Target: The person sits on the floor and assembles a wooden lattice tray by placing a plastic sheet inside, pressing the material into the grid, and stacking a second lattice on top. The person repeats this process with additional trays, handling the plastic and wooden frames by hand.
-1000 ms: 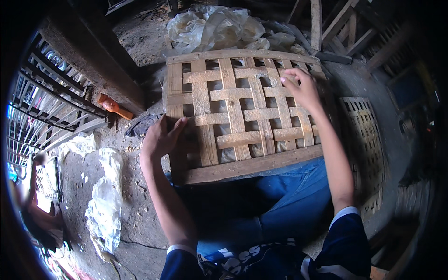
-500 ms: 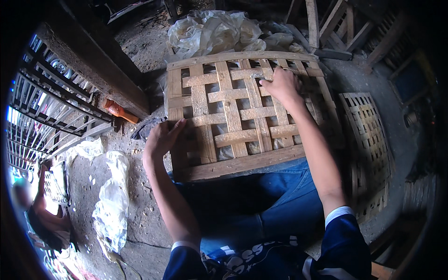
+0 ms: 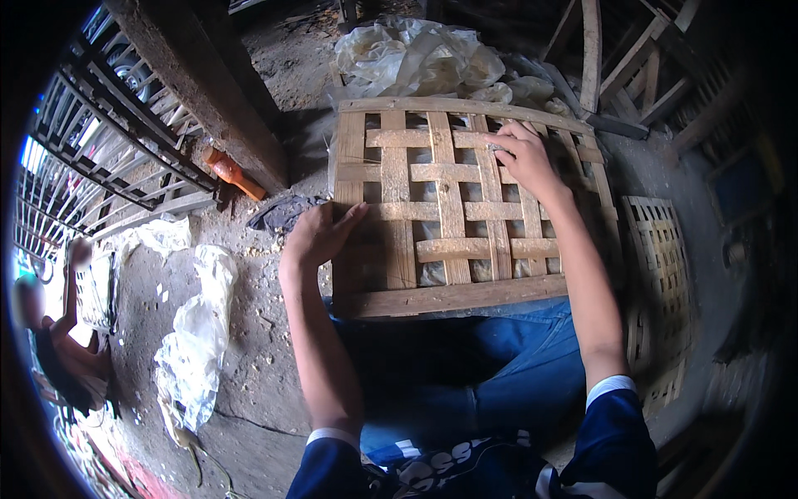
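A rectangular panel of woven bamboo strips in a wooden frame (image 3: pixel 453 297) lies across my lap, over blue jeans. My left hand (image 3: pixel 314 237) grips its left edge, the thumb resting on top and the other fingers out of sight below. On the far right part of the weave is my right hand (image 3: pixel 530 166). Its thumb and fingers are drawn together over a strip, around a small greyish thing too small to make out. Dark gaps show between the crossing strips.
Crumpled clear plastic sheeting (image 3: pixel 420 58) lies beyond the panel. A second woven panel (image 3: pixel 661 274) is at the right. An orange-handled tool (image 3: pixel 234 173) rests by a wooden post (image 3: pixel 199 79), near a dark cloth (image 3: pixel 287 214). More plastic (image 3: pixel 199 333) and another person (image 3: pixel 66 349) are at left.
My view has shifted, so the panel and both hands appear farther right. The fingers of my right hand have moved slightly over the weave. My left hand keeps its hold on the edge.
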Available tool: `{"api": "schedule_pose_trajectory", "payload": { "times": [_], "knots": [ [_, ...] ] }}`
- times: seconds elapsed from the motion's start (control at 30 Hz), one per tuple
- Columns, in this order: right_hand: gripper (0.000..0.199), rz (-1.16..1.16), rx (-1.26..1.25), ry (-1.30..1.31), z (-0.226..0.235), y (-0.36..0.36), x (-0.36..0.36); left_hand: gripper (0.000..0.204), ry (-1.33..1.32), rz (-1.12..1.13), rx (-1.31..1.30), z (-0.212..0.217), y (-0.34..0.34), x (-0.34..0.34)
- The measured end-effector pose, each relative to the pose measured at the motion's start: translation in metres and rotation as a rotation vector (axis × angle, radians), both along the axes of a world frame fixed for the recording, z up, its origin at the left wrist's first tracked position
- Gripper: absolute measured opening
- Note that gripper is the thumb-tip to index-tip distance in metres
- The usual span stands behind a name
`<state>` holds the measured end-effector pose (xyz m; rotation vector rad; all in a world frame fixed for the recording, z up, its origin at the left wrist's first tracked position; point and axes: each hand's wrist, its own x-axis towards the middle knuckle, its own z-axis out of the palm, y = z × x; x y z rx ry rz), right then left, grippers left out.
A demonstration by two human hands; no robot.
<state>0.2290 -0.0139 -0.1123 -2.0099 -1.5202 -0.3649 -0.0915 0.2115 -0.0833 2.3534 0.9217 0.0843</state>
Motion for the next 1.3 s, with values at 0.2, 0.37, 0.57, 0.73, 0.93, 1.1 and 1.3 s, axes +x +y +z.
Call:
{"api": "schedule_pose_trajectory", "payload": {
  "times": [0.2,0.37,0.57,0.73,0.93,1.1,1.3],
  "knots": [
    [0.021,0.060,0.136,-0.080,-0.011,0.001,0.011,0.065,-0.039,-0.004,0.000,0.005,-0.006,0.000],
    [0.022,0.040,0.142,-0.011,-0.003,-0.001,0.005,0.065,0.003,-0.013,-0.062,0.001,0.001,0.000],
    [0.026,-0.220,0.199,0.119,-0.002,-0.005,0.043,0.063,-0.024,-0.017,-0.019,-0.001,0.000,-0.001],
    [0.071,-0.566,0.070,0.209,0.001,0.020,0.089,0.064,0.021,0.016,-0.036,0.014,-0.008,0.002],
    [0.074,-0.508,-0.308,0.715,0.011,0.061,0.099,0.064,0.062,0.030,-0.120,0.014,-0.008,0.003],
    [0.049,-0.288,-0.063,0.680,-0.008,0.047,0.106,0.065,0.007,0.027,-0.080,0.006,-0.004,0.002],
    [0.033,-0.537,-0.130,0.479,-0.021,0.044,0.138,0.065,-0.025,0.031,-0.112,0.003,-0.004,0.000]
  ]
}}
